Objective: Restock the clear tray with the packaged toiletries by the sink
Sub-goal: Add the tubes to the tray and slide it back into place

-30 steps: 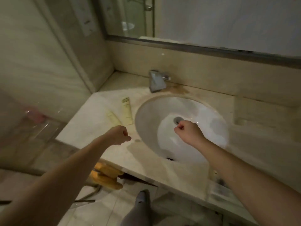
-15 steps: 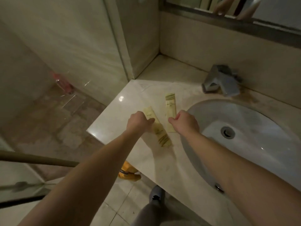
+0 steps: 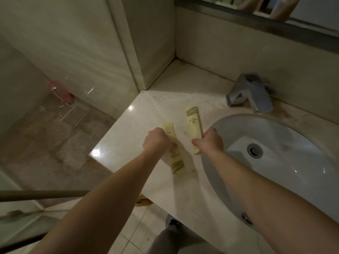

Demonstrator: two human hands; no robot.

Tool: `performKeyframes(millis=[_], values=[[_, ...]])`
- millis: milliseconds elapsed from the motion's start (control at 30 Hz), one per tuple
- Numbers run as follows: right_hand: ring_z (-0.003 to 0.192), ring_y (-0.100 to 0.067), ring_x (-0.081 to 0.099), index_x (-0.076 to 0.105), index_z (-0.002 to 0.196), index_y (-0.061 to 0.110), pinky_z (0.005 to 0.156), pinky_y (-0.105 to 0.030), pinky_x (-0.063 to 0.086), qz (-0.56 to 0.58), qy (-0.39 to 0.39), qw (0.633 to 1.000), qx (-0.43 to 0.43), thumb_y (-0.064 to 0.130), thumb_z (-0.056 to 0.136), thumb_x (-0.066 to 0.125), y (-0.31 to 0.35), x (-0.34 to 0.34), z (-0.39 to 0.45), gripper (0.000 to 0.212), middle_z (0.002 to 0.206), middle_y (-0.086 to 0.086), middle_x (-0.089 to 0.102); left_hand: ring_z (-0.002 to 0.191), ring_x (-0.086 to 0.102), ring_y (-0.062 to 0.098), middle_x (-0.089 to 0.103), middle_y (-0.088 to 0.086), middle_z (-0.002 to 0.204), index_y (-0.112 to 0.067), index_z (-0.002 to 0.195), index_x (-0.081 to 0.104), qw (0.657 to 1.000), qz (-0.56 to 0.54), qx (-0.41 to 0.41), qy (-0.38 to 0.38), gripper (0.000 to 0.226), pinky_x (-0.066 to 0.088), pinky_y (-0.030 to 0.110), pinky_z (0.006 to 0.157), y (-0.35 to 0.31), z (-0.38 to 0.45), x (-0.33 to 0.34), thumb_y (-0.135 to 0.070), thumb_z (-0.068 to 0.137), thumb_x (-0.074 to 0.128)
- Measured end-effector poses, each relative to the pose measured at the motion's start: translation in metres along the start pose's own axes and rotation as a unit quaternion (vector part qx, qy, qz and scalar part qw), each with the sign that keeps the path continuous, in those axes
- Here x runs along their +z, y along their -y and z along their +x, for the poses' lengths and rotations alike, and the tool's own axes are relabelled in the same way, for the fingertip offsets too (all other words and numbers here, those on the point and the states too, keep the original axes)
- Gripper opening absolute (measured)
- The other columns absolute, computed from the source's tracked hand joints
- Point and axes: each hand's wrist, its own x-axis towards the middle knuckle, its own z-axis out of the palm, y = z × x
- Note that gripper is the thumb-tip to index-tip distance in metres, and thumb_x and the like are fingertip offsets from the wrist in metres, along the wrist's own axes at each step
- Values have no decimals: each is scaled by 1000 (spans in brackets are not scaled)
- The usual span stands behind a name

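Observation:
Two long pale-yellow toiletry packets with green stripes lie on the marble counter [image 3: 119, 143] left of the sink [image 3: 275, 143]. My left hand [image 3: 157, 142] is closed over the middle of the left packet [image 3: 176, 162], which points toward me. My right hand [image 3: 209, 142] grips the right packet [image 3: 193, 121] near its lower end, with its striped top pointing away from me. Both packets still touch or sit just above the counter. No clear tray is in view.
A chrome faucet [image 3: 249, 96] stands behind the white basin. A glass shower partition [image 3: 55, 116] rises at the left, with a pink bottle [image 3: 60, 92] behind it. The mirror's frame [image 3: 256, 21] runs along the back wall. My foot [image 3: 170, 224] stands on the tiled floor below the counter edge.
My view swung left from the basin to the packets. Both hands moved from over the sink and counter edge onto the two packets and closed on them.

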Motion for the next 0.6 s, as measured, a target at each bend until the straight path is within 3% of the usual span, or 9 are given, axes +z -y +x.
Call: performKeyframes(millis=[167,267,367,600], values=[[92,-28,65,66,102,10,76,-34,53,78,62,994,-51,19,79,69,-12,-5,-1,25,102,-9,70,82,66,24,61,7,88,-10,93,55,995,-95,-13,23,40,59,35,72,-11,2,4,-22,67,82],[83,-24,63,64,99,16,68,-34,50,183,112,975,-66,13,85,62,-21,-16,-9,15,95,-8,66,77,67,21,66,8,86,-6,93,63,966,-244,-8,89,23,60,32,71,-23,-3,0,-11,76,77],[78,-25,61,62,101,13,62,-31,45,260,135,954,-64,10,90,58,-37,-38,-20,12,94,-11,64,79,66,20,70,11,98,-2,106,63,927,-342,12,155,22,56,28,64,-34,-15,-4,-5,84,67],[77,-19,62,63,93,18,69,-32,46,309,159,936,-61,5,90,58,-96,-98,-53,14,90,-3,67,79,61,23,68,11,89,-6,95,61,901,-360,53,237,9,42,27,59,-61,-61,6,-4,88,56]])
